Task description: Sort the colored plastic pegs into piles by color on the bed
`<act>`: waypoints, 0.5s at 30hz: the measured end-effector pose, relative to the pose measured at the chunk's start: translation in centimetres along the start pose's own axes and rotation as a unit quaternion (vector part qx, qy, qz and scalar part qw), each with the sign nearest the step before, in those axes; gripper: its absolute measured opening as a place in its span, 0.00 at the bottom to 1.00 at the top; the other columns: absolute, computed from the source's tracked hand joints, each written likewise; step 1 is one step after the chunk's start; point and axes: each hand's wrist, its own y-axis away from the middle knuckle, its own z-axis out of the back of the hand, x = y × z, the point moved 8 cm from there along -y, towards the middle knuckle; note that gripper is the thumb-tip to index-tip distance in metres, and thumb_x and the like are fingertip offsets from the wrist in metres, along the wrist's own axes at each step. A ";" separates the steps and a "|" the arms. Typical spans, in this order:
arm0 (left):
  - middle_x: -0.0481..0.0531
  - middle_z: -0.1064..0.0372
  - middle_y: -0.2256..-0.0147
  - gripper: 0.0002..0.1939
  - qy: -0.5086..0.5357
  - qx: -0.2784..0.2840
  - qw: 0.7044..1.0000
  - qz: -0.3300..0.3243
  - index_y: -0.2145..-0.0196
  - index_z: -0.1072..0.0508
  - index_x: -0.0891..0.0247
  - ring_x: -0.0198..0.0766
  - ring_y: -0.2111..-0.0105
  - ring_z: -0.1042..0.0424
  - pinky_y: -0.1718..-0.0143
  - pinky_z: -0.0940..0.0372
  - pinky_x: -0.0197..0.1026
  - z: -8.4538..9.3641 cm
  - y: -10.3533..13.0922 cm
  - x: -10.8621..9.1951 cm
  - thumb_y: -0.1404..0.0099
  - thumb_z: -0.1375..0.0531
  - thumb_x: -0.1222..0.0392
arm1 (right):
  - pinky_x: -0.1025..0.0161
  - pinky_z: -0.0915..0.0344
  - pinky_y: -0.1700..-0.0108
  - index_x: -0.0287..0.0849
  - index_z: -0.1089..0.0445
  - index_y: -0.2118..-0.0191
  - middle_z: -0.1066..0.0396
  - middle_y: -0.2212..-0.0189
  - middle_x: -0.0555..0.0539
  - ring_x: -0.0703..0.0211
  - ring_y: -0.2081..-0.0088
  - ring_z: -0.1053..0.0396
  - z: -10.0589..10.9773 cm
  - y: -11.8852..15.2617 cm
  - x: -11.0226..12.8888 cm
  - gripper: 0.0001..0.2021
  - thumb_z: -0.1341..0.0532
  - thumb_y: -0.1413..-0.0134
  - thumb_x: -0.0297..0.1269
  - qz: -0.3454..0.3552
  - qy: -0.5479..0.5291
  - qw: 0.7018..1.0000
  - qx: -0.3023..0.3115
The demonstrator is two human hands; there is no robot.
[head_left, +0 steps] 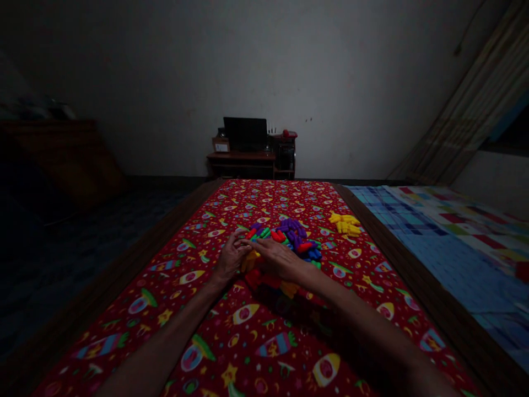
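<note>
My left hand (230,258) is at the near left side of a mixed pile of small plastic pieces, its fingers bent inward. My right hand (283,259) reaches in from the right with its fingers stretched over the near side of the pile, their tips meeting those of my left hand. Yellow pieces (250,260) show just under and between the hands; whether they are held I cannot tell. Purple pieces (291,227) lie beyond my right hand, with red pieces (278,236) and blue pieces (314,255) around them. My right palm is hidden from above.
A separate heap of yellow pieces (346,224) lies farther right on the red patterned cloth (243,353). Dark wooden edges (397,259) border the cloth. Beyond stands a small desk (242,156) with a dark monitor (245,133). Blue checked bedding (421,248) lies at the right.
</note>
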 end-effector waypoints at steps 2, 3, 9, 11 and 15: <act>0.51 0.29 0.66 0.36 -0.010 0.004 1.000 -0.002 0.50 0.38 0.60 0.38 0.72 0.28 0.72 0.33 0.39 0.0 0.1 -0.2 0.52 0.37 0.37 | 0.65 0.38 0.63 0.45 0.38 0.43 0.29 0.57 0.42 0.56 0.60 0.32 -0.8 -0.5 0.0 0.20 0.43 0.42 0.33 -0.002 0.000 1.000 0.003; 0.52 0.29 0.66 0.36 -0.015 -0.002 1.000 -0.003 0.51 0.38 0.60 0.38 0.72 0.28 0.72 0.33 0.39 0.3 0.1 -0.3 0.51 0.38 0.36 | 0.64 0.38 0.62 0.43 0.36 0.45 0.28 0.57 0.42 0.56 0.60 0.32 -0.8 -0.5 -0.4 0.18 0.43 0.41 0.33 -0.009 0.001 1.000 -0.001; 0.53 0.28 0.67 0.21 -0.216 -0.079 0.972 -0.057 0.61 0.30 0.62 0.42 0.66 0.29 0.66 0.34 0.41 2.5 -0.2 -0.8 0.39 0.47 0.42 | 0.60 0.37 0.52 0.42 0.32 0.48 0.28 0.54 0.40 0.54 0.53 0.31 6.4 3.6 -10.2 0.16 0.45 0.40 0.36 -0.151 0.030 0.972 -0.175; 0.51 0.29 0.71 0.18 -0.304 -0.042 0.950 -0.057 0.70 0.29 0.62 0.41 0.68 0.30 0.66 0.35 0.40 2.2 -0.5 -0.5 0.40 0.48 0.45 | 0.58 0.36 0.52 0.41 0.31 0.49 0.26 0.56 0.40 0.52 0.54 0.29 9.3 7.2 -15.6 0.17 0.43 0.43 0.36 -0.278 0.051 0.930 -0.233; 0.50 0.29 0.73 0.18 -0.333 0.076 0.939 -0.048 0.73 0.26 0.61 0.40 0.72 0.31 0.69 0.36 0.39 1.4 -0.8 0.4 0.43 0.45 0.44 | 0.59 0.35 0.55 0.36 0.29 0.49 0.25 0.56 0.37 0.49 0.56 0.28 12.0 15.6 -23.0 0.19 0.44 0.44 0.39 -0.483 0.085 0.824 -0.284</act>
